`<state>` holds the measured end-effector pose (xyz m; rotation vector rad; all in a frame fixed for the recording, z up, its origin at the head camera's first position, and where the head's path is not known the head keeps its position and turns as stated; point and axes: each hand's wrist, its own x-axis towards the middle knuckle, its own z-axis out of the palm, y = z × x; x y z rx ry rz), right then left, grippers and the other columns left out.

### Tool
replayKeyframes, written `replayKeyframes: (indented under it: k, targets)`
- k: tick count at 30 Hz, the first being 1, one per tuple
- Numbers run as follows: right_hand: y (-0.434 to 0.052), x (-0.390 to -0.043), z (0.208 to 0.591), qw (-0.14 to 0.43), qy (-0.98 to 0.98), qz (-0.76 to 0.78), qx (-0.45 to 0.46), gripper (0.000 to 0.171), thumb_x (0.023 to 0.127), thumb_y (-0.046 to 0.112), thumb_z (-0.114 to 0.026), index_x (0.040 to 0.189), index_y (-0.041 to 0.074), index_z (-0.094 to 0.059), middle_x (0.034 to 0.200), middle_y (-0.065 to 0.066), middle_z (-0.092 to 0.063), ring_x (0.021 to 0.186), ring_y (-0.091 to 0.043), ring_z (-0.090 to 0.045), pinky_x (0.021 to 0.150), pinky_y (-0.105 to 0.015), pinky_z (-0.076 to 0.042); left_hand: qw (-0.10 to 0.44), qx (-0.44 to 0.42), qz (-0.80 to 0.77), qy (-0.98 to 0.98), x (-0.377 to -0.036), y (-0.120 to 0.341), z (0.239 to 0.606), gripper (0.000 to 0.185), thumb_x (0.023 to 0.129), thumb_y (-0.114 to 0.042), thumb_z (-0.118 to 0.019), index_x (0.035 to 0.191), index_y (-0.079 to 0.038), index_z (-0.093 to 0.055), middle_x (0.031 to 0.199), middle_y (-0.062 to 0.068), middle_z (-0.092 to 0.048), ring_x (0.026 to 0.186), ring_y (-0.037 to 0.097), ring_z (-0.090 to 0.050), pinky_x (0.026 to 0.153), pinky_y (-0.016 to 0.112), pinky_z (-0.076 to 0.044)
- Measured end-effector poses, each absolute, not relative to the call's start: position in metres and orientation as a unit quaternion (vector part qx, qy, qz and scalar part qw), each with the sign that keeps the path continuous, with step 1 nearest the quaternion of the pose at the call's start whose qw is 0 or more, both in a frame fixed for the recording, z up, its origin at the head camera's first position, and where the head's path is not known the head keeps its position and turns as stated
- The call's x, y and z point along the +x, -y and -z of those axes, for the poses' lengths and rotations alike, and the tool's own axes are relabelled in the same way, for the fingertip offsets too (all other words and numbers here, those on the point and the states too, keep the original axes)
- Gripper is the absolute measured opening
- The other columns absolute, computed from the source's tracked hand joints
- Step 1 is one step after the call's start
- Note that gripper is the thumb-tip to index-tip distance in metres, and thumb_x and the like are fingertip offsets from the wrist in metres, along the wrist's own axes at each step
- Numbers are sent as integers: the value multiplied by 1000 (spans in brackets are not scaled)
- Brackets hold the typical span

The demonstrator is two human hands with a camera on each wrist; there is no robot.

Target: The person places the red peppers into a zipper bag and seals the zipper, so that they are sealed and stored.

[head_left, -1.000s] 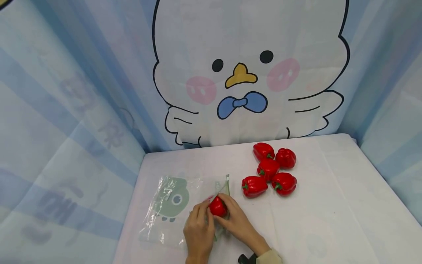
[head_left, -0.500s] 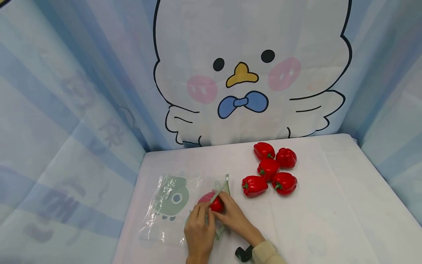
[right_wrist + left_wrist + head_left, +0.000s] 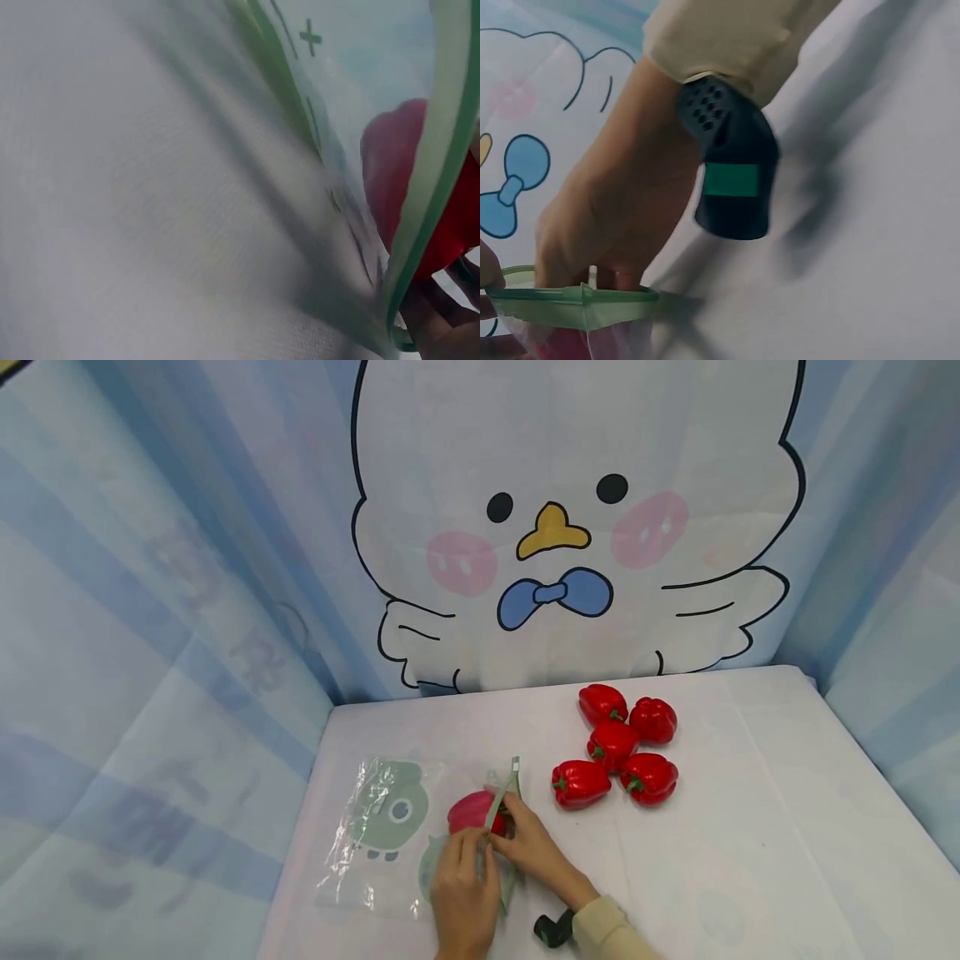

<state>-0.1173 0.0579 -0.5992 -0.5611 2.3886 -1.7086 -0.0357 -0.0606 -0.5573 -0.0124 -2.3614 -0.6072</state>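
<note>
A red bell pepper [image 3: 468, 812] lies mostly inside a clear plastic zip bag [image 3: 337, 893] with a green-edged mouth and a green cartoon print. My left hand [image 3: 465, 897] pinches the near side of the bag's mouth. At the opening, my right hand [image 3: 538, 847] holds the pepper by its stem end, fingers reaching past the green rim. In the left wrist view, the right hand [image 3: 607, 217] dips into the bag's mouth [image 3: 577, 298]. The right wrist view shows the pepper [image 3: 394, 161] through the film, with fingertips [image 3: 442, 322] beside its stem end.
Several more red bell peppers [image 3: 613, 745] lie grouped on the white table [image 3: 750, 843], right of the bag. A dark wrist camera [image 3: 553, 931] sits by the right sleeve [image 3: 611, 931]. A printed curtain [image 3: 555, 643] stands behind the table.
The pepper has moved left, from the bag's mouth to mostly inside the bag. My right hand has followed it slightly, and my left hand has shifted a little right and down.
</note>
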Motion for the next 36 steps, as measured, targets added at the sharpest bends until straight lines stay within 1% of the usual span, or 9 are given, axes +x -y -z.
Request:
replayKeyframes:
  k: [6, 10, 13, 17, 22, 27, 29, 32, 36]
  targets:
    - [-57, -117, 596, 82, -797, 575, -165, 72, 92, 15, -79, 155, 12, -45, 143, -8, -62, 125, -23, -63, 108, -41, -54, 303, 18, 229, 925, -27, 53, 565, 42, 80, -7, -85, 119, -7, -69, 115, 9, -68, 103, 23, -69, 84, 39, -64]
    - [-57, -117, 596, 86, -789, 586, -164, 73, 92, 23, -80, 156, 12, -45, 144, -9, -63, 123, -24, -64, 107, -36, -55, 274, 44, 227, 933, -19, 50, 573, 56, 77, -9, -86, 128, -7, -63, 118, 10, -63, 104, 22, -66, 81, 40, -64]
    - [-58, -117, 597, 88, -786, 588, -167, 74, 92, 30, -80, 155, 12, -45, 144, -8, -63, 121, -24, -65, 104, -30, -55, 275, 50, 221, 934, -13, 50, 578, 58, 71, -8, -87, 125, -8, -63, 112, 7, -61, 97, 20, -63, 72, 38, -61]
    - [-60, -118, 597, 90, -786, 589, -168, 74, 93, 32, -79, 155, 11, -45, 145, -9, -62, 120, -23, -66, 101, -27, -55, 299, 35, 213, 929, -9, 52, 583, 48, 68, -3, -88, 111, -10, -67, 101, 2, -62, 87, 17, -63, 64, 33, -59]
    - [-60, -122, 597, 108, -780, 592, -172, 77, 93, 32, -80, 156, 11, -42, 149, -10, -59, 123, -23, -63, 106, -34, -54, 334, 6, 207, 919, -12, 59, 584, 42, 68, 6, -85, 104, -10, -70, 95, 1, -64, 80, 14, -65, 59, 29, -58]
    - [-55, -125, 599, 123, -776, 586, -196, 81, 94, 37, -78, 158, 9, -37, 153, -11, -56, 133, -27, -60, 113, -51, -51, 359, -14, 203, 911, -17, 65, 583, 38, 70, 6, -83, 104, -8, -72, 95, 2, -64, 78, 13, -65, 60, 26, -58]
    - [-54, -126, 599, 127, -775, 583, -206, 82, 94, 38, -77, 159, 9, -36, 153, -11, -55, 136, -29, -59, 114, -53, -50, 363, -26, 206, 908, -19, 67, 583, 36, 73, 5, -80, 106, -8, -74, 97, 3, -66, 82, 14, -66, 64, 28, -59]
    - [-51, -127, 598, 132, -774, 580, -215, 83, 94, 39, -77, 160, 11, -35, 155, -10, -54, 140, -29, -57, 114, -51, -49, 367, -49, 212, 905, -21, 70, 583, 32, 78, 2, -74, 109, -8, -74, 100, 4, -67, 87, 17, -68, 70, 31, -60]
    - [-46, -129, 597, 136, -775, 574, -227, 81, 94, 38, -77, 159, 12, -36, 156, -10, -52, 142, -28, -55, 114, -52, -49, 375, -76, 219, 898, -22, 74, 583, 27, 85, 0, -66, 110, -7, -74, 100, 5, -67, 89, 19, -68, 72, 33, -59]
